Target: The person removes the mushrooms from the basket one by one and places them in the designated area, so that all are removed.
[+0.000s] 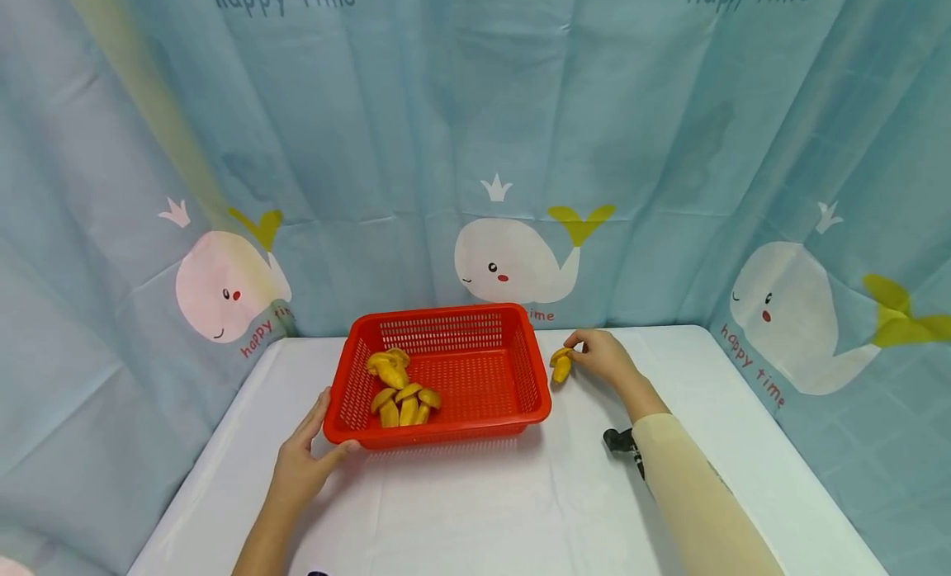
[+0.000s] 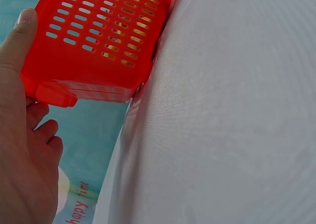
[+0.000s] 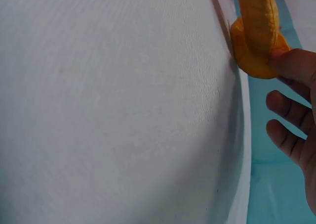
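A red plastic basket (image 1: 475,432) with slotted walls stands toward the back of the table. Several yellow-brown mushrooms (image 1: 388,368) lie in its left part. My left hand (image 1: 300,463) holds the basket by its near left corner, thumb (image 2: 22,33) at the front rim and fingers (image 2: 47,130) around the left side. To the right of the basket, my right hand (image 1: 605,357) pinches one more mushroom (image 1: 561,366) by its cap between thumb and forefinger. In the right wrist view that mushroom (image 3: 259,23) has its stem away from the hand, while the other fingers (image 3: 285,108) stay loosely bent.
A dark object (image 1: 618,441) lies on the white-covered table (image 1: 461,510), partly hidden by my right sleeve (image 1: 691,485). At the bottom edge, a small dark thing (image 1: 318,573) just shows. Blue curtains (image 1: 416,147) with whale prints enclose the table's back and sides.
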The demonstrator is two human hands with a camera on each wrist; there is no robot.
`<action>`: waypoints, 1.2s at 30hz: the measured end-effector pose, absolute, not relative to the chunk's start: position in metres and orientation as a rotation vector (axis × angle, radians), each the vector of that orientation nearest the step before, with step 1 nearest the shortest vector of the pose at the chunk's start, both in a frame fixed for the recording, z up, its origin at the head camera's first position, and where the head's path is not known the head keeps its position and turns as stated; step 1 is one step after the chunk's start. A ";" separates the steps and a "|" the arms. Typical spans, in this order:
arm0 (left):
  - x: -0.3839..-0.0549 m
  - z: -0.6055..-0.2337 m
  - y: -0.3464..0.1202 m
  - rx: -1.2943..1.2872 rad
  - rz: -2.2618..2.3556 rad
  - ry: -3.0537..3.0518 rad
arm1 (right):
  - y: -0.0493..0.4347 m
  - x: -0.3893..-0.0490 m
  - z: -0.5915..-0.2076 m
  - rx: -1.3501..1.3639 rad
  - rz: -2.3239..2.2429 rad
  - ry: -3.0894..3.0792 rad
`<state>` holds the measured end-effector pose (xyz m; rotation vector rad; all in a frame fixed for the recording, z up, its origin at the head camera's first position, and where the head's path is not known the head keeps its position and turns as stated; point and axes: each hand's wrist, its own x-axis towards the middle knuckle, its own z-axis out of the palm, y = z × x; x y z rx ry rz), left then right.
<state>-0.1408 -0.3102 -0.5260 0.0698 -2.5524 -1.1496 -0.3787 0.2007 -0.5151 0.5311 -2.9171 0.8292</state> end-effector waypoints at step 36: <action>-0.140 -0.523 -0.309 0.075 -1.183 -2.559 | 0.225 -0.364 -0.510 0.573 0.917 -2.936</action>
